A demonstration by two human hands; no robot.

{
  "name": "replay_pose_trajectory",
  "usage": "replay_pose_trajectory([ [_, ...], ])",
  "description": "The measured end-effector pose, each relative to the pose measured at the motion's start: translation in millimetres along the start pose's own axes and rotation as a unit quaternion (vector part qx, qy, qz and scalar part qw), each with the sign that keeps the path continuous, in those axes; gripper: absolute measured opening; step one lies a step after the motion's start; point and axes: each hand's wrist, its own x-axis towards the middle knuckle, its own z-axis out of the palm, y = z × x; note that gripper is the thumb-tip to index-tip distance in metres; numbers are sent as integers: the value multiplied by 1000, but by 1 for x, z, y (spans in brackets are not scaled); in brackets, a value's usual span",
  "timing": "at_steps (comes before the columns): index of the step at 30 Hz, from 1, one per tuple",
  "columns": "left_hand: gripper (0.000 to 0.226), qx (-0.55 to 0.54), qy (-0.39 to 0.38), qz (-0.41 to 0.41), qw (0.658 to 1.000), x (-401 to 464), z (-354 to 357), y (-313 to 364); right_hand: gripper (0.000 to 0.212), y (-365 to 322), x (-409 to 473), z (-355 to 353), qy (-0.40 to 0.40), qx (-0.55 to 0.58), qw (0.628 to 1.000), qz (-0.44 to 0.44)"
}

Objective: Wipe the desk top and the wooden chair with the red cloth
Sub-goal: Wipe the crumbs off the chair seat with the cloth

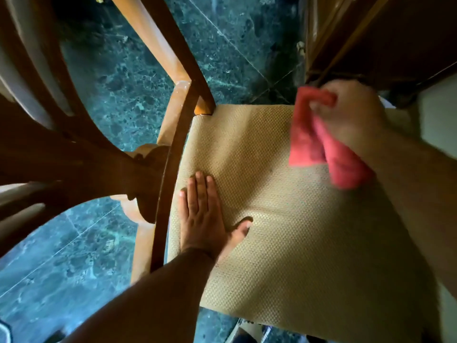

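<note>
Head view: left hand (201,214) flat near seat (296,243) edge, right hand (351,115) gripping red cloth (311,134).

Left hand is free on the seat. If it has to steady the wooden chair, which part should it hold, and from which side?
Judging by pose, the armrest rail beside the left hand. It is a slim curved bar along the woven seat, open above, so reach up from the seat side and wrap it.

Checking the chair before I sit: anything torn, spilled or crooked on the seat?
Nothing stands out. The woven seat looks whole and dry. The left hand lies flat on it; the right hand holds the red cloth over it.
</note>
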Motion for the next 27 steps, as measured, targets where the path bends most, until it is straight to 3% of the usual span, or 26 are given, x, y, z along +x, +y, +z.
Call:
replay_pose_trajectory([
  [1,121,2,8,1,1000,0,4,-1,25,-19,14,10,33,-3,999,-24],
  [3,113,10,18,7,1000,-1,10,-3,34,-49,13,46,-14,-27,997,-75],
  [5,103,13,11,12,1000,-2,11,-6,38,-58,-24,80,-32,-91,991,-97],
  [8,92,-5,6,10,1000,0,1,1,33,-39,-115,86,-70,-90,986,-121],
  [10,90,-4,0,-1,1000,-3,-11,5,31,-19,-177,73,-170,-34,980,-94],
  [12,90,-4,-2,-14,1000,-1,-20,13,41,13,-226,52,-233,18,972,27],
  [14,89,-21,-11,8,1000,14,-25,31,41,50,-245,31,-170,57,972,154],
  [16,85,-12,-29,117,993,43,-24,60,30,85,-229,8,-10,56,972,229],
  [18,78,23,-37,212,976,73,-17,89,34,103,-185,-9,140,11,961,240],
  [19,74,43,-39,229,972,82,-12,99,35,108,-155,-14,176,-15,956,235],
  [23,68,76,-7,227,971,88,16,95,34,116,-36,-15,176,-58,957,222],
  [27,69,68,12,238,969,93,28,88,32,82,-35,42,59,-98,986,123],
])
